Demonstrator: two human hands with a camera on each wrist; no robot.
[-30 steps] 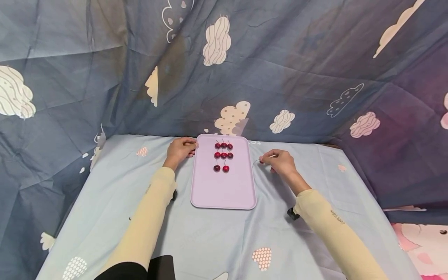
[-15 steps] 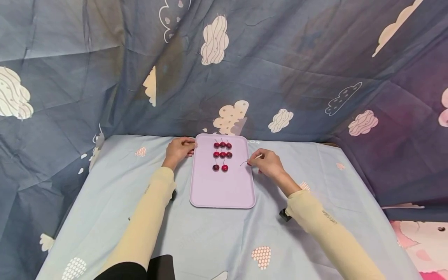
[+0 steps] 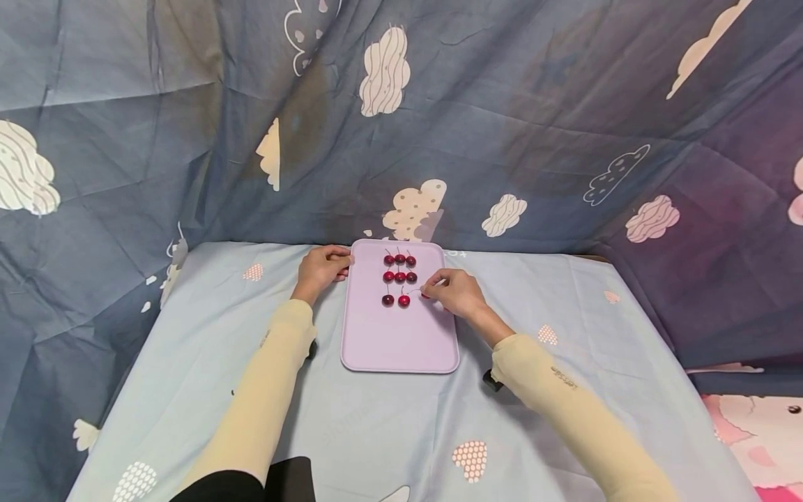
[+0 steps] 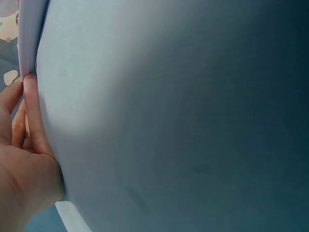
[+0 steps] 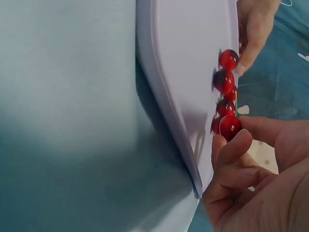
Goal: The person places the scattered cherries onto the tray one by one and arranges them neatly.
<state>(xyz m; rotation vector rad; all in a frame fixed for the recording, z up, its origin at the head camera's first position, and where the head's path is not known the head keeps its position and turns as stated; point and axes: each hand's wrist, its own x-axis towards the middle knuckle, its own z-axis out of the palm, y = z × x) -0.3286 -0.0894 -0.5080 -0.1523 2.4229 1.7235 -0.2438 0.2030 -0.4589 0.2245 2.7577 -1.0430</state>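
Note:
A lilac tray (image 3: 400, 348) lies on the table, bearing rows of dark red cherries (image 3: 400, 277). The front row has two cherries, one of them a brighter red cherry (image 3: 404, 301). Over the tray's right half, my right hand (image 3: 458, 291) pinches another cherry (image 5: 230, 126) between thumb and fingertips. Its thin stem points left, towards the front row. My left hand (image 3: 321, 272) grips the tray's left rim near the far corner; in the left wrist view, its thumb and fingers (image 4: 34, 106) meet at that rim.
The light blue tablecloth (image 3: 376, 425) has printed hearts. Right behind the tray hangs a dark blue cloth (image 3: 314, 153) with cloud prints, and it continues round both sides.
My right hand has carried the cherry leftward from beside the tray to over it, close to the front row. The left hand has stayed at the rim.

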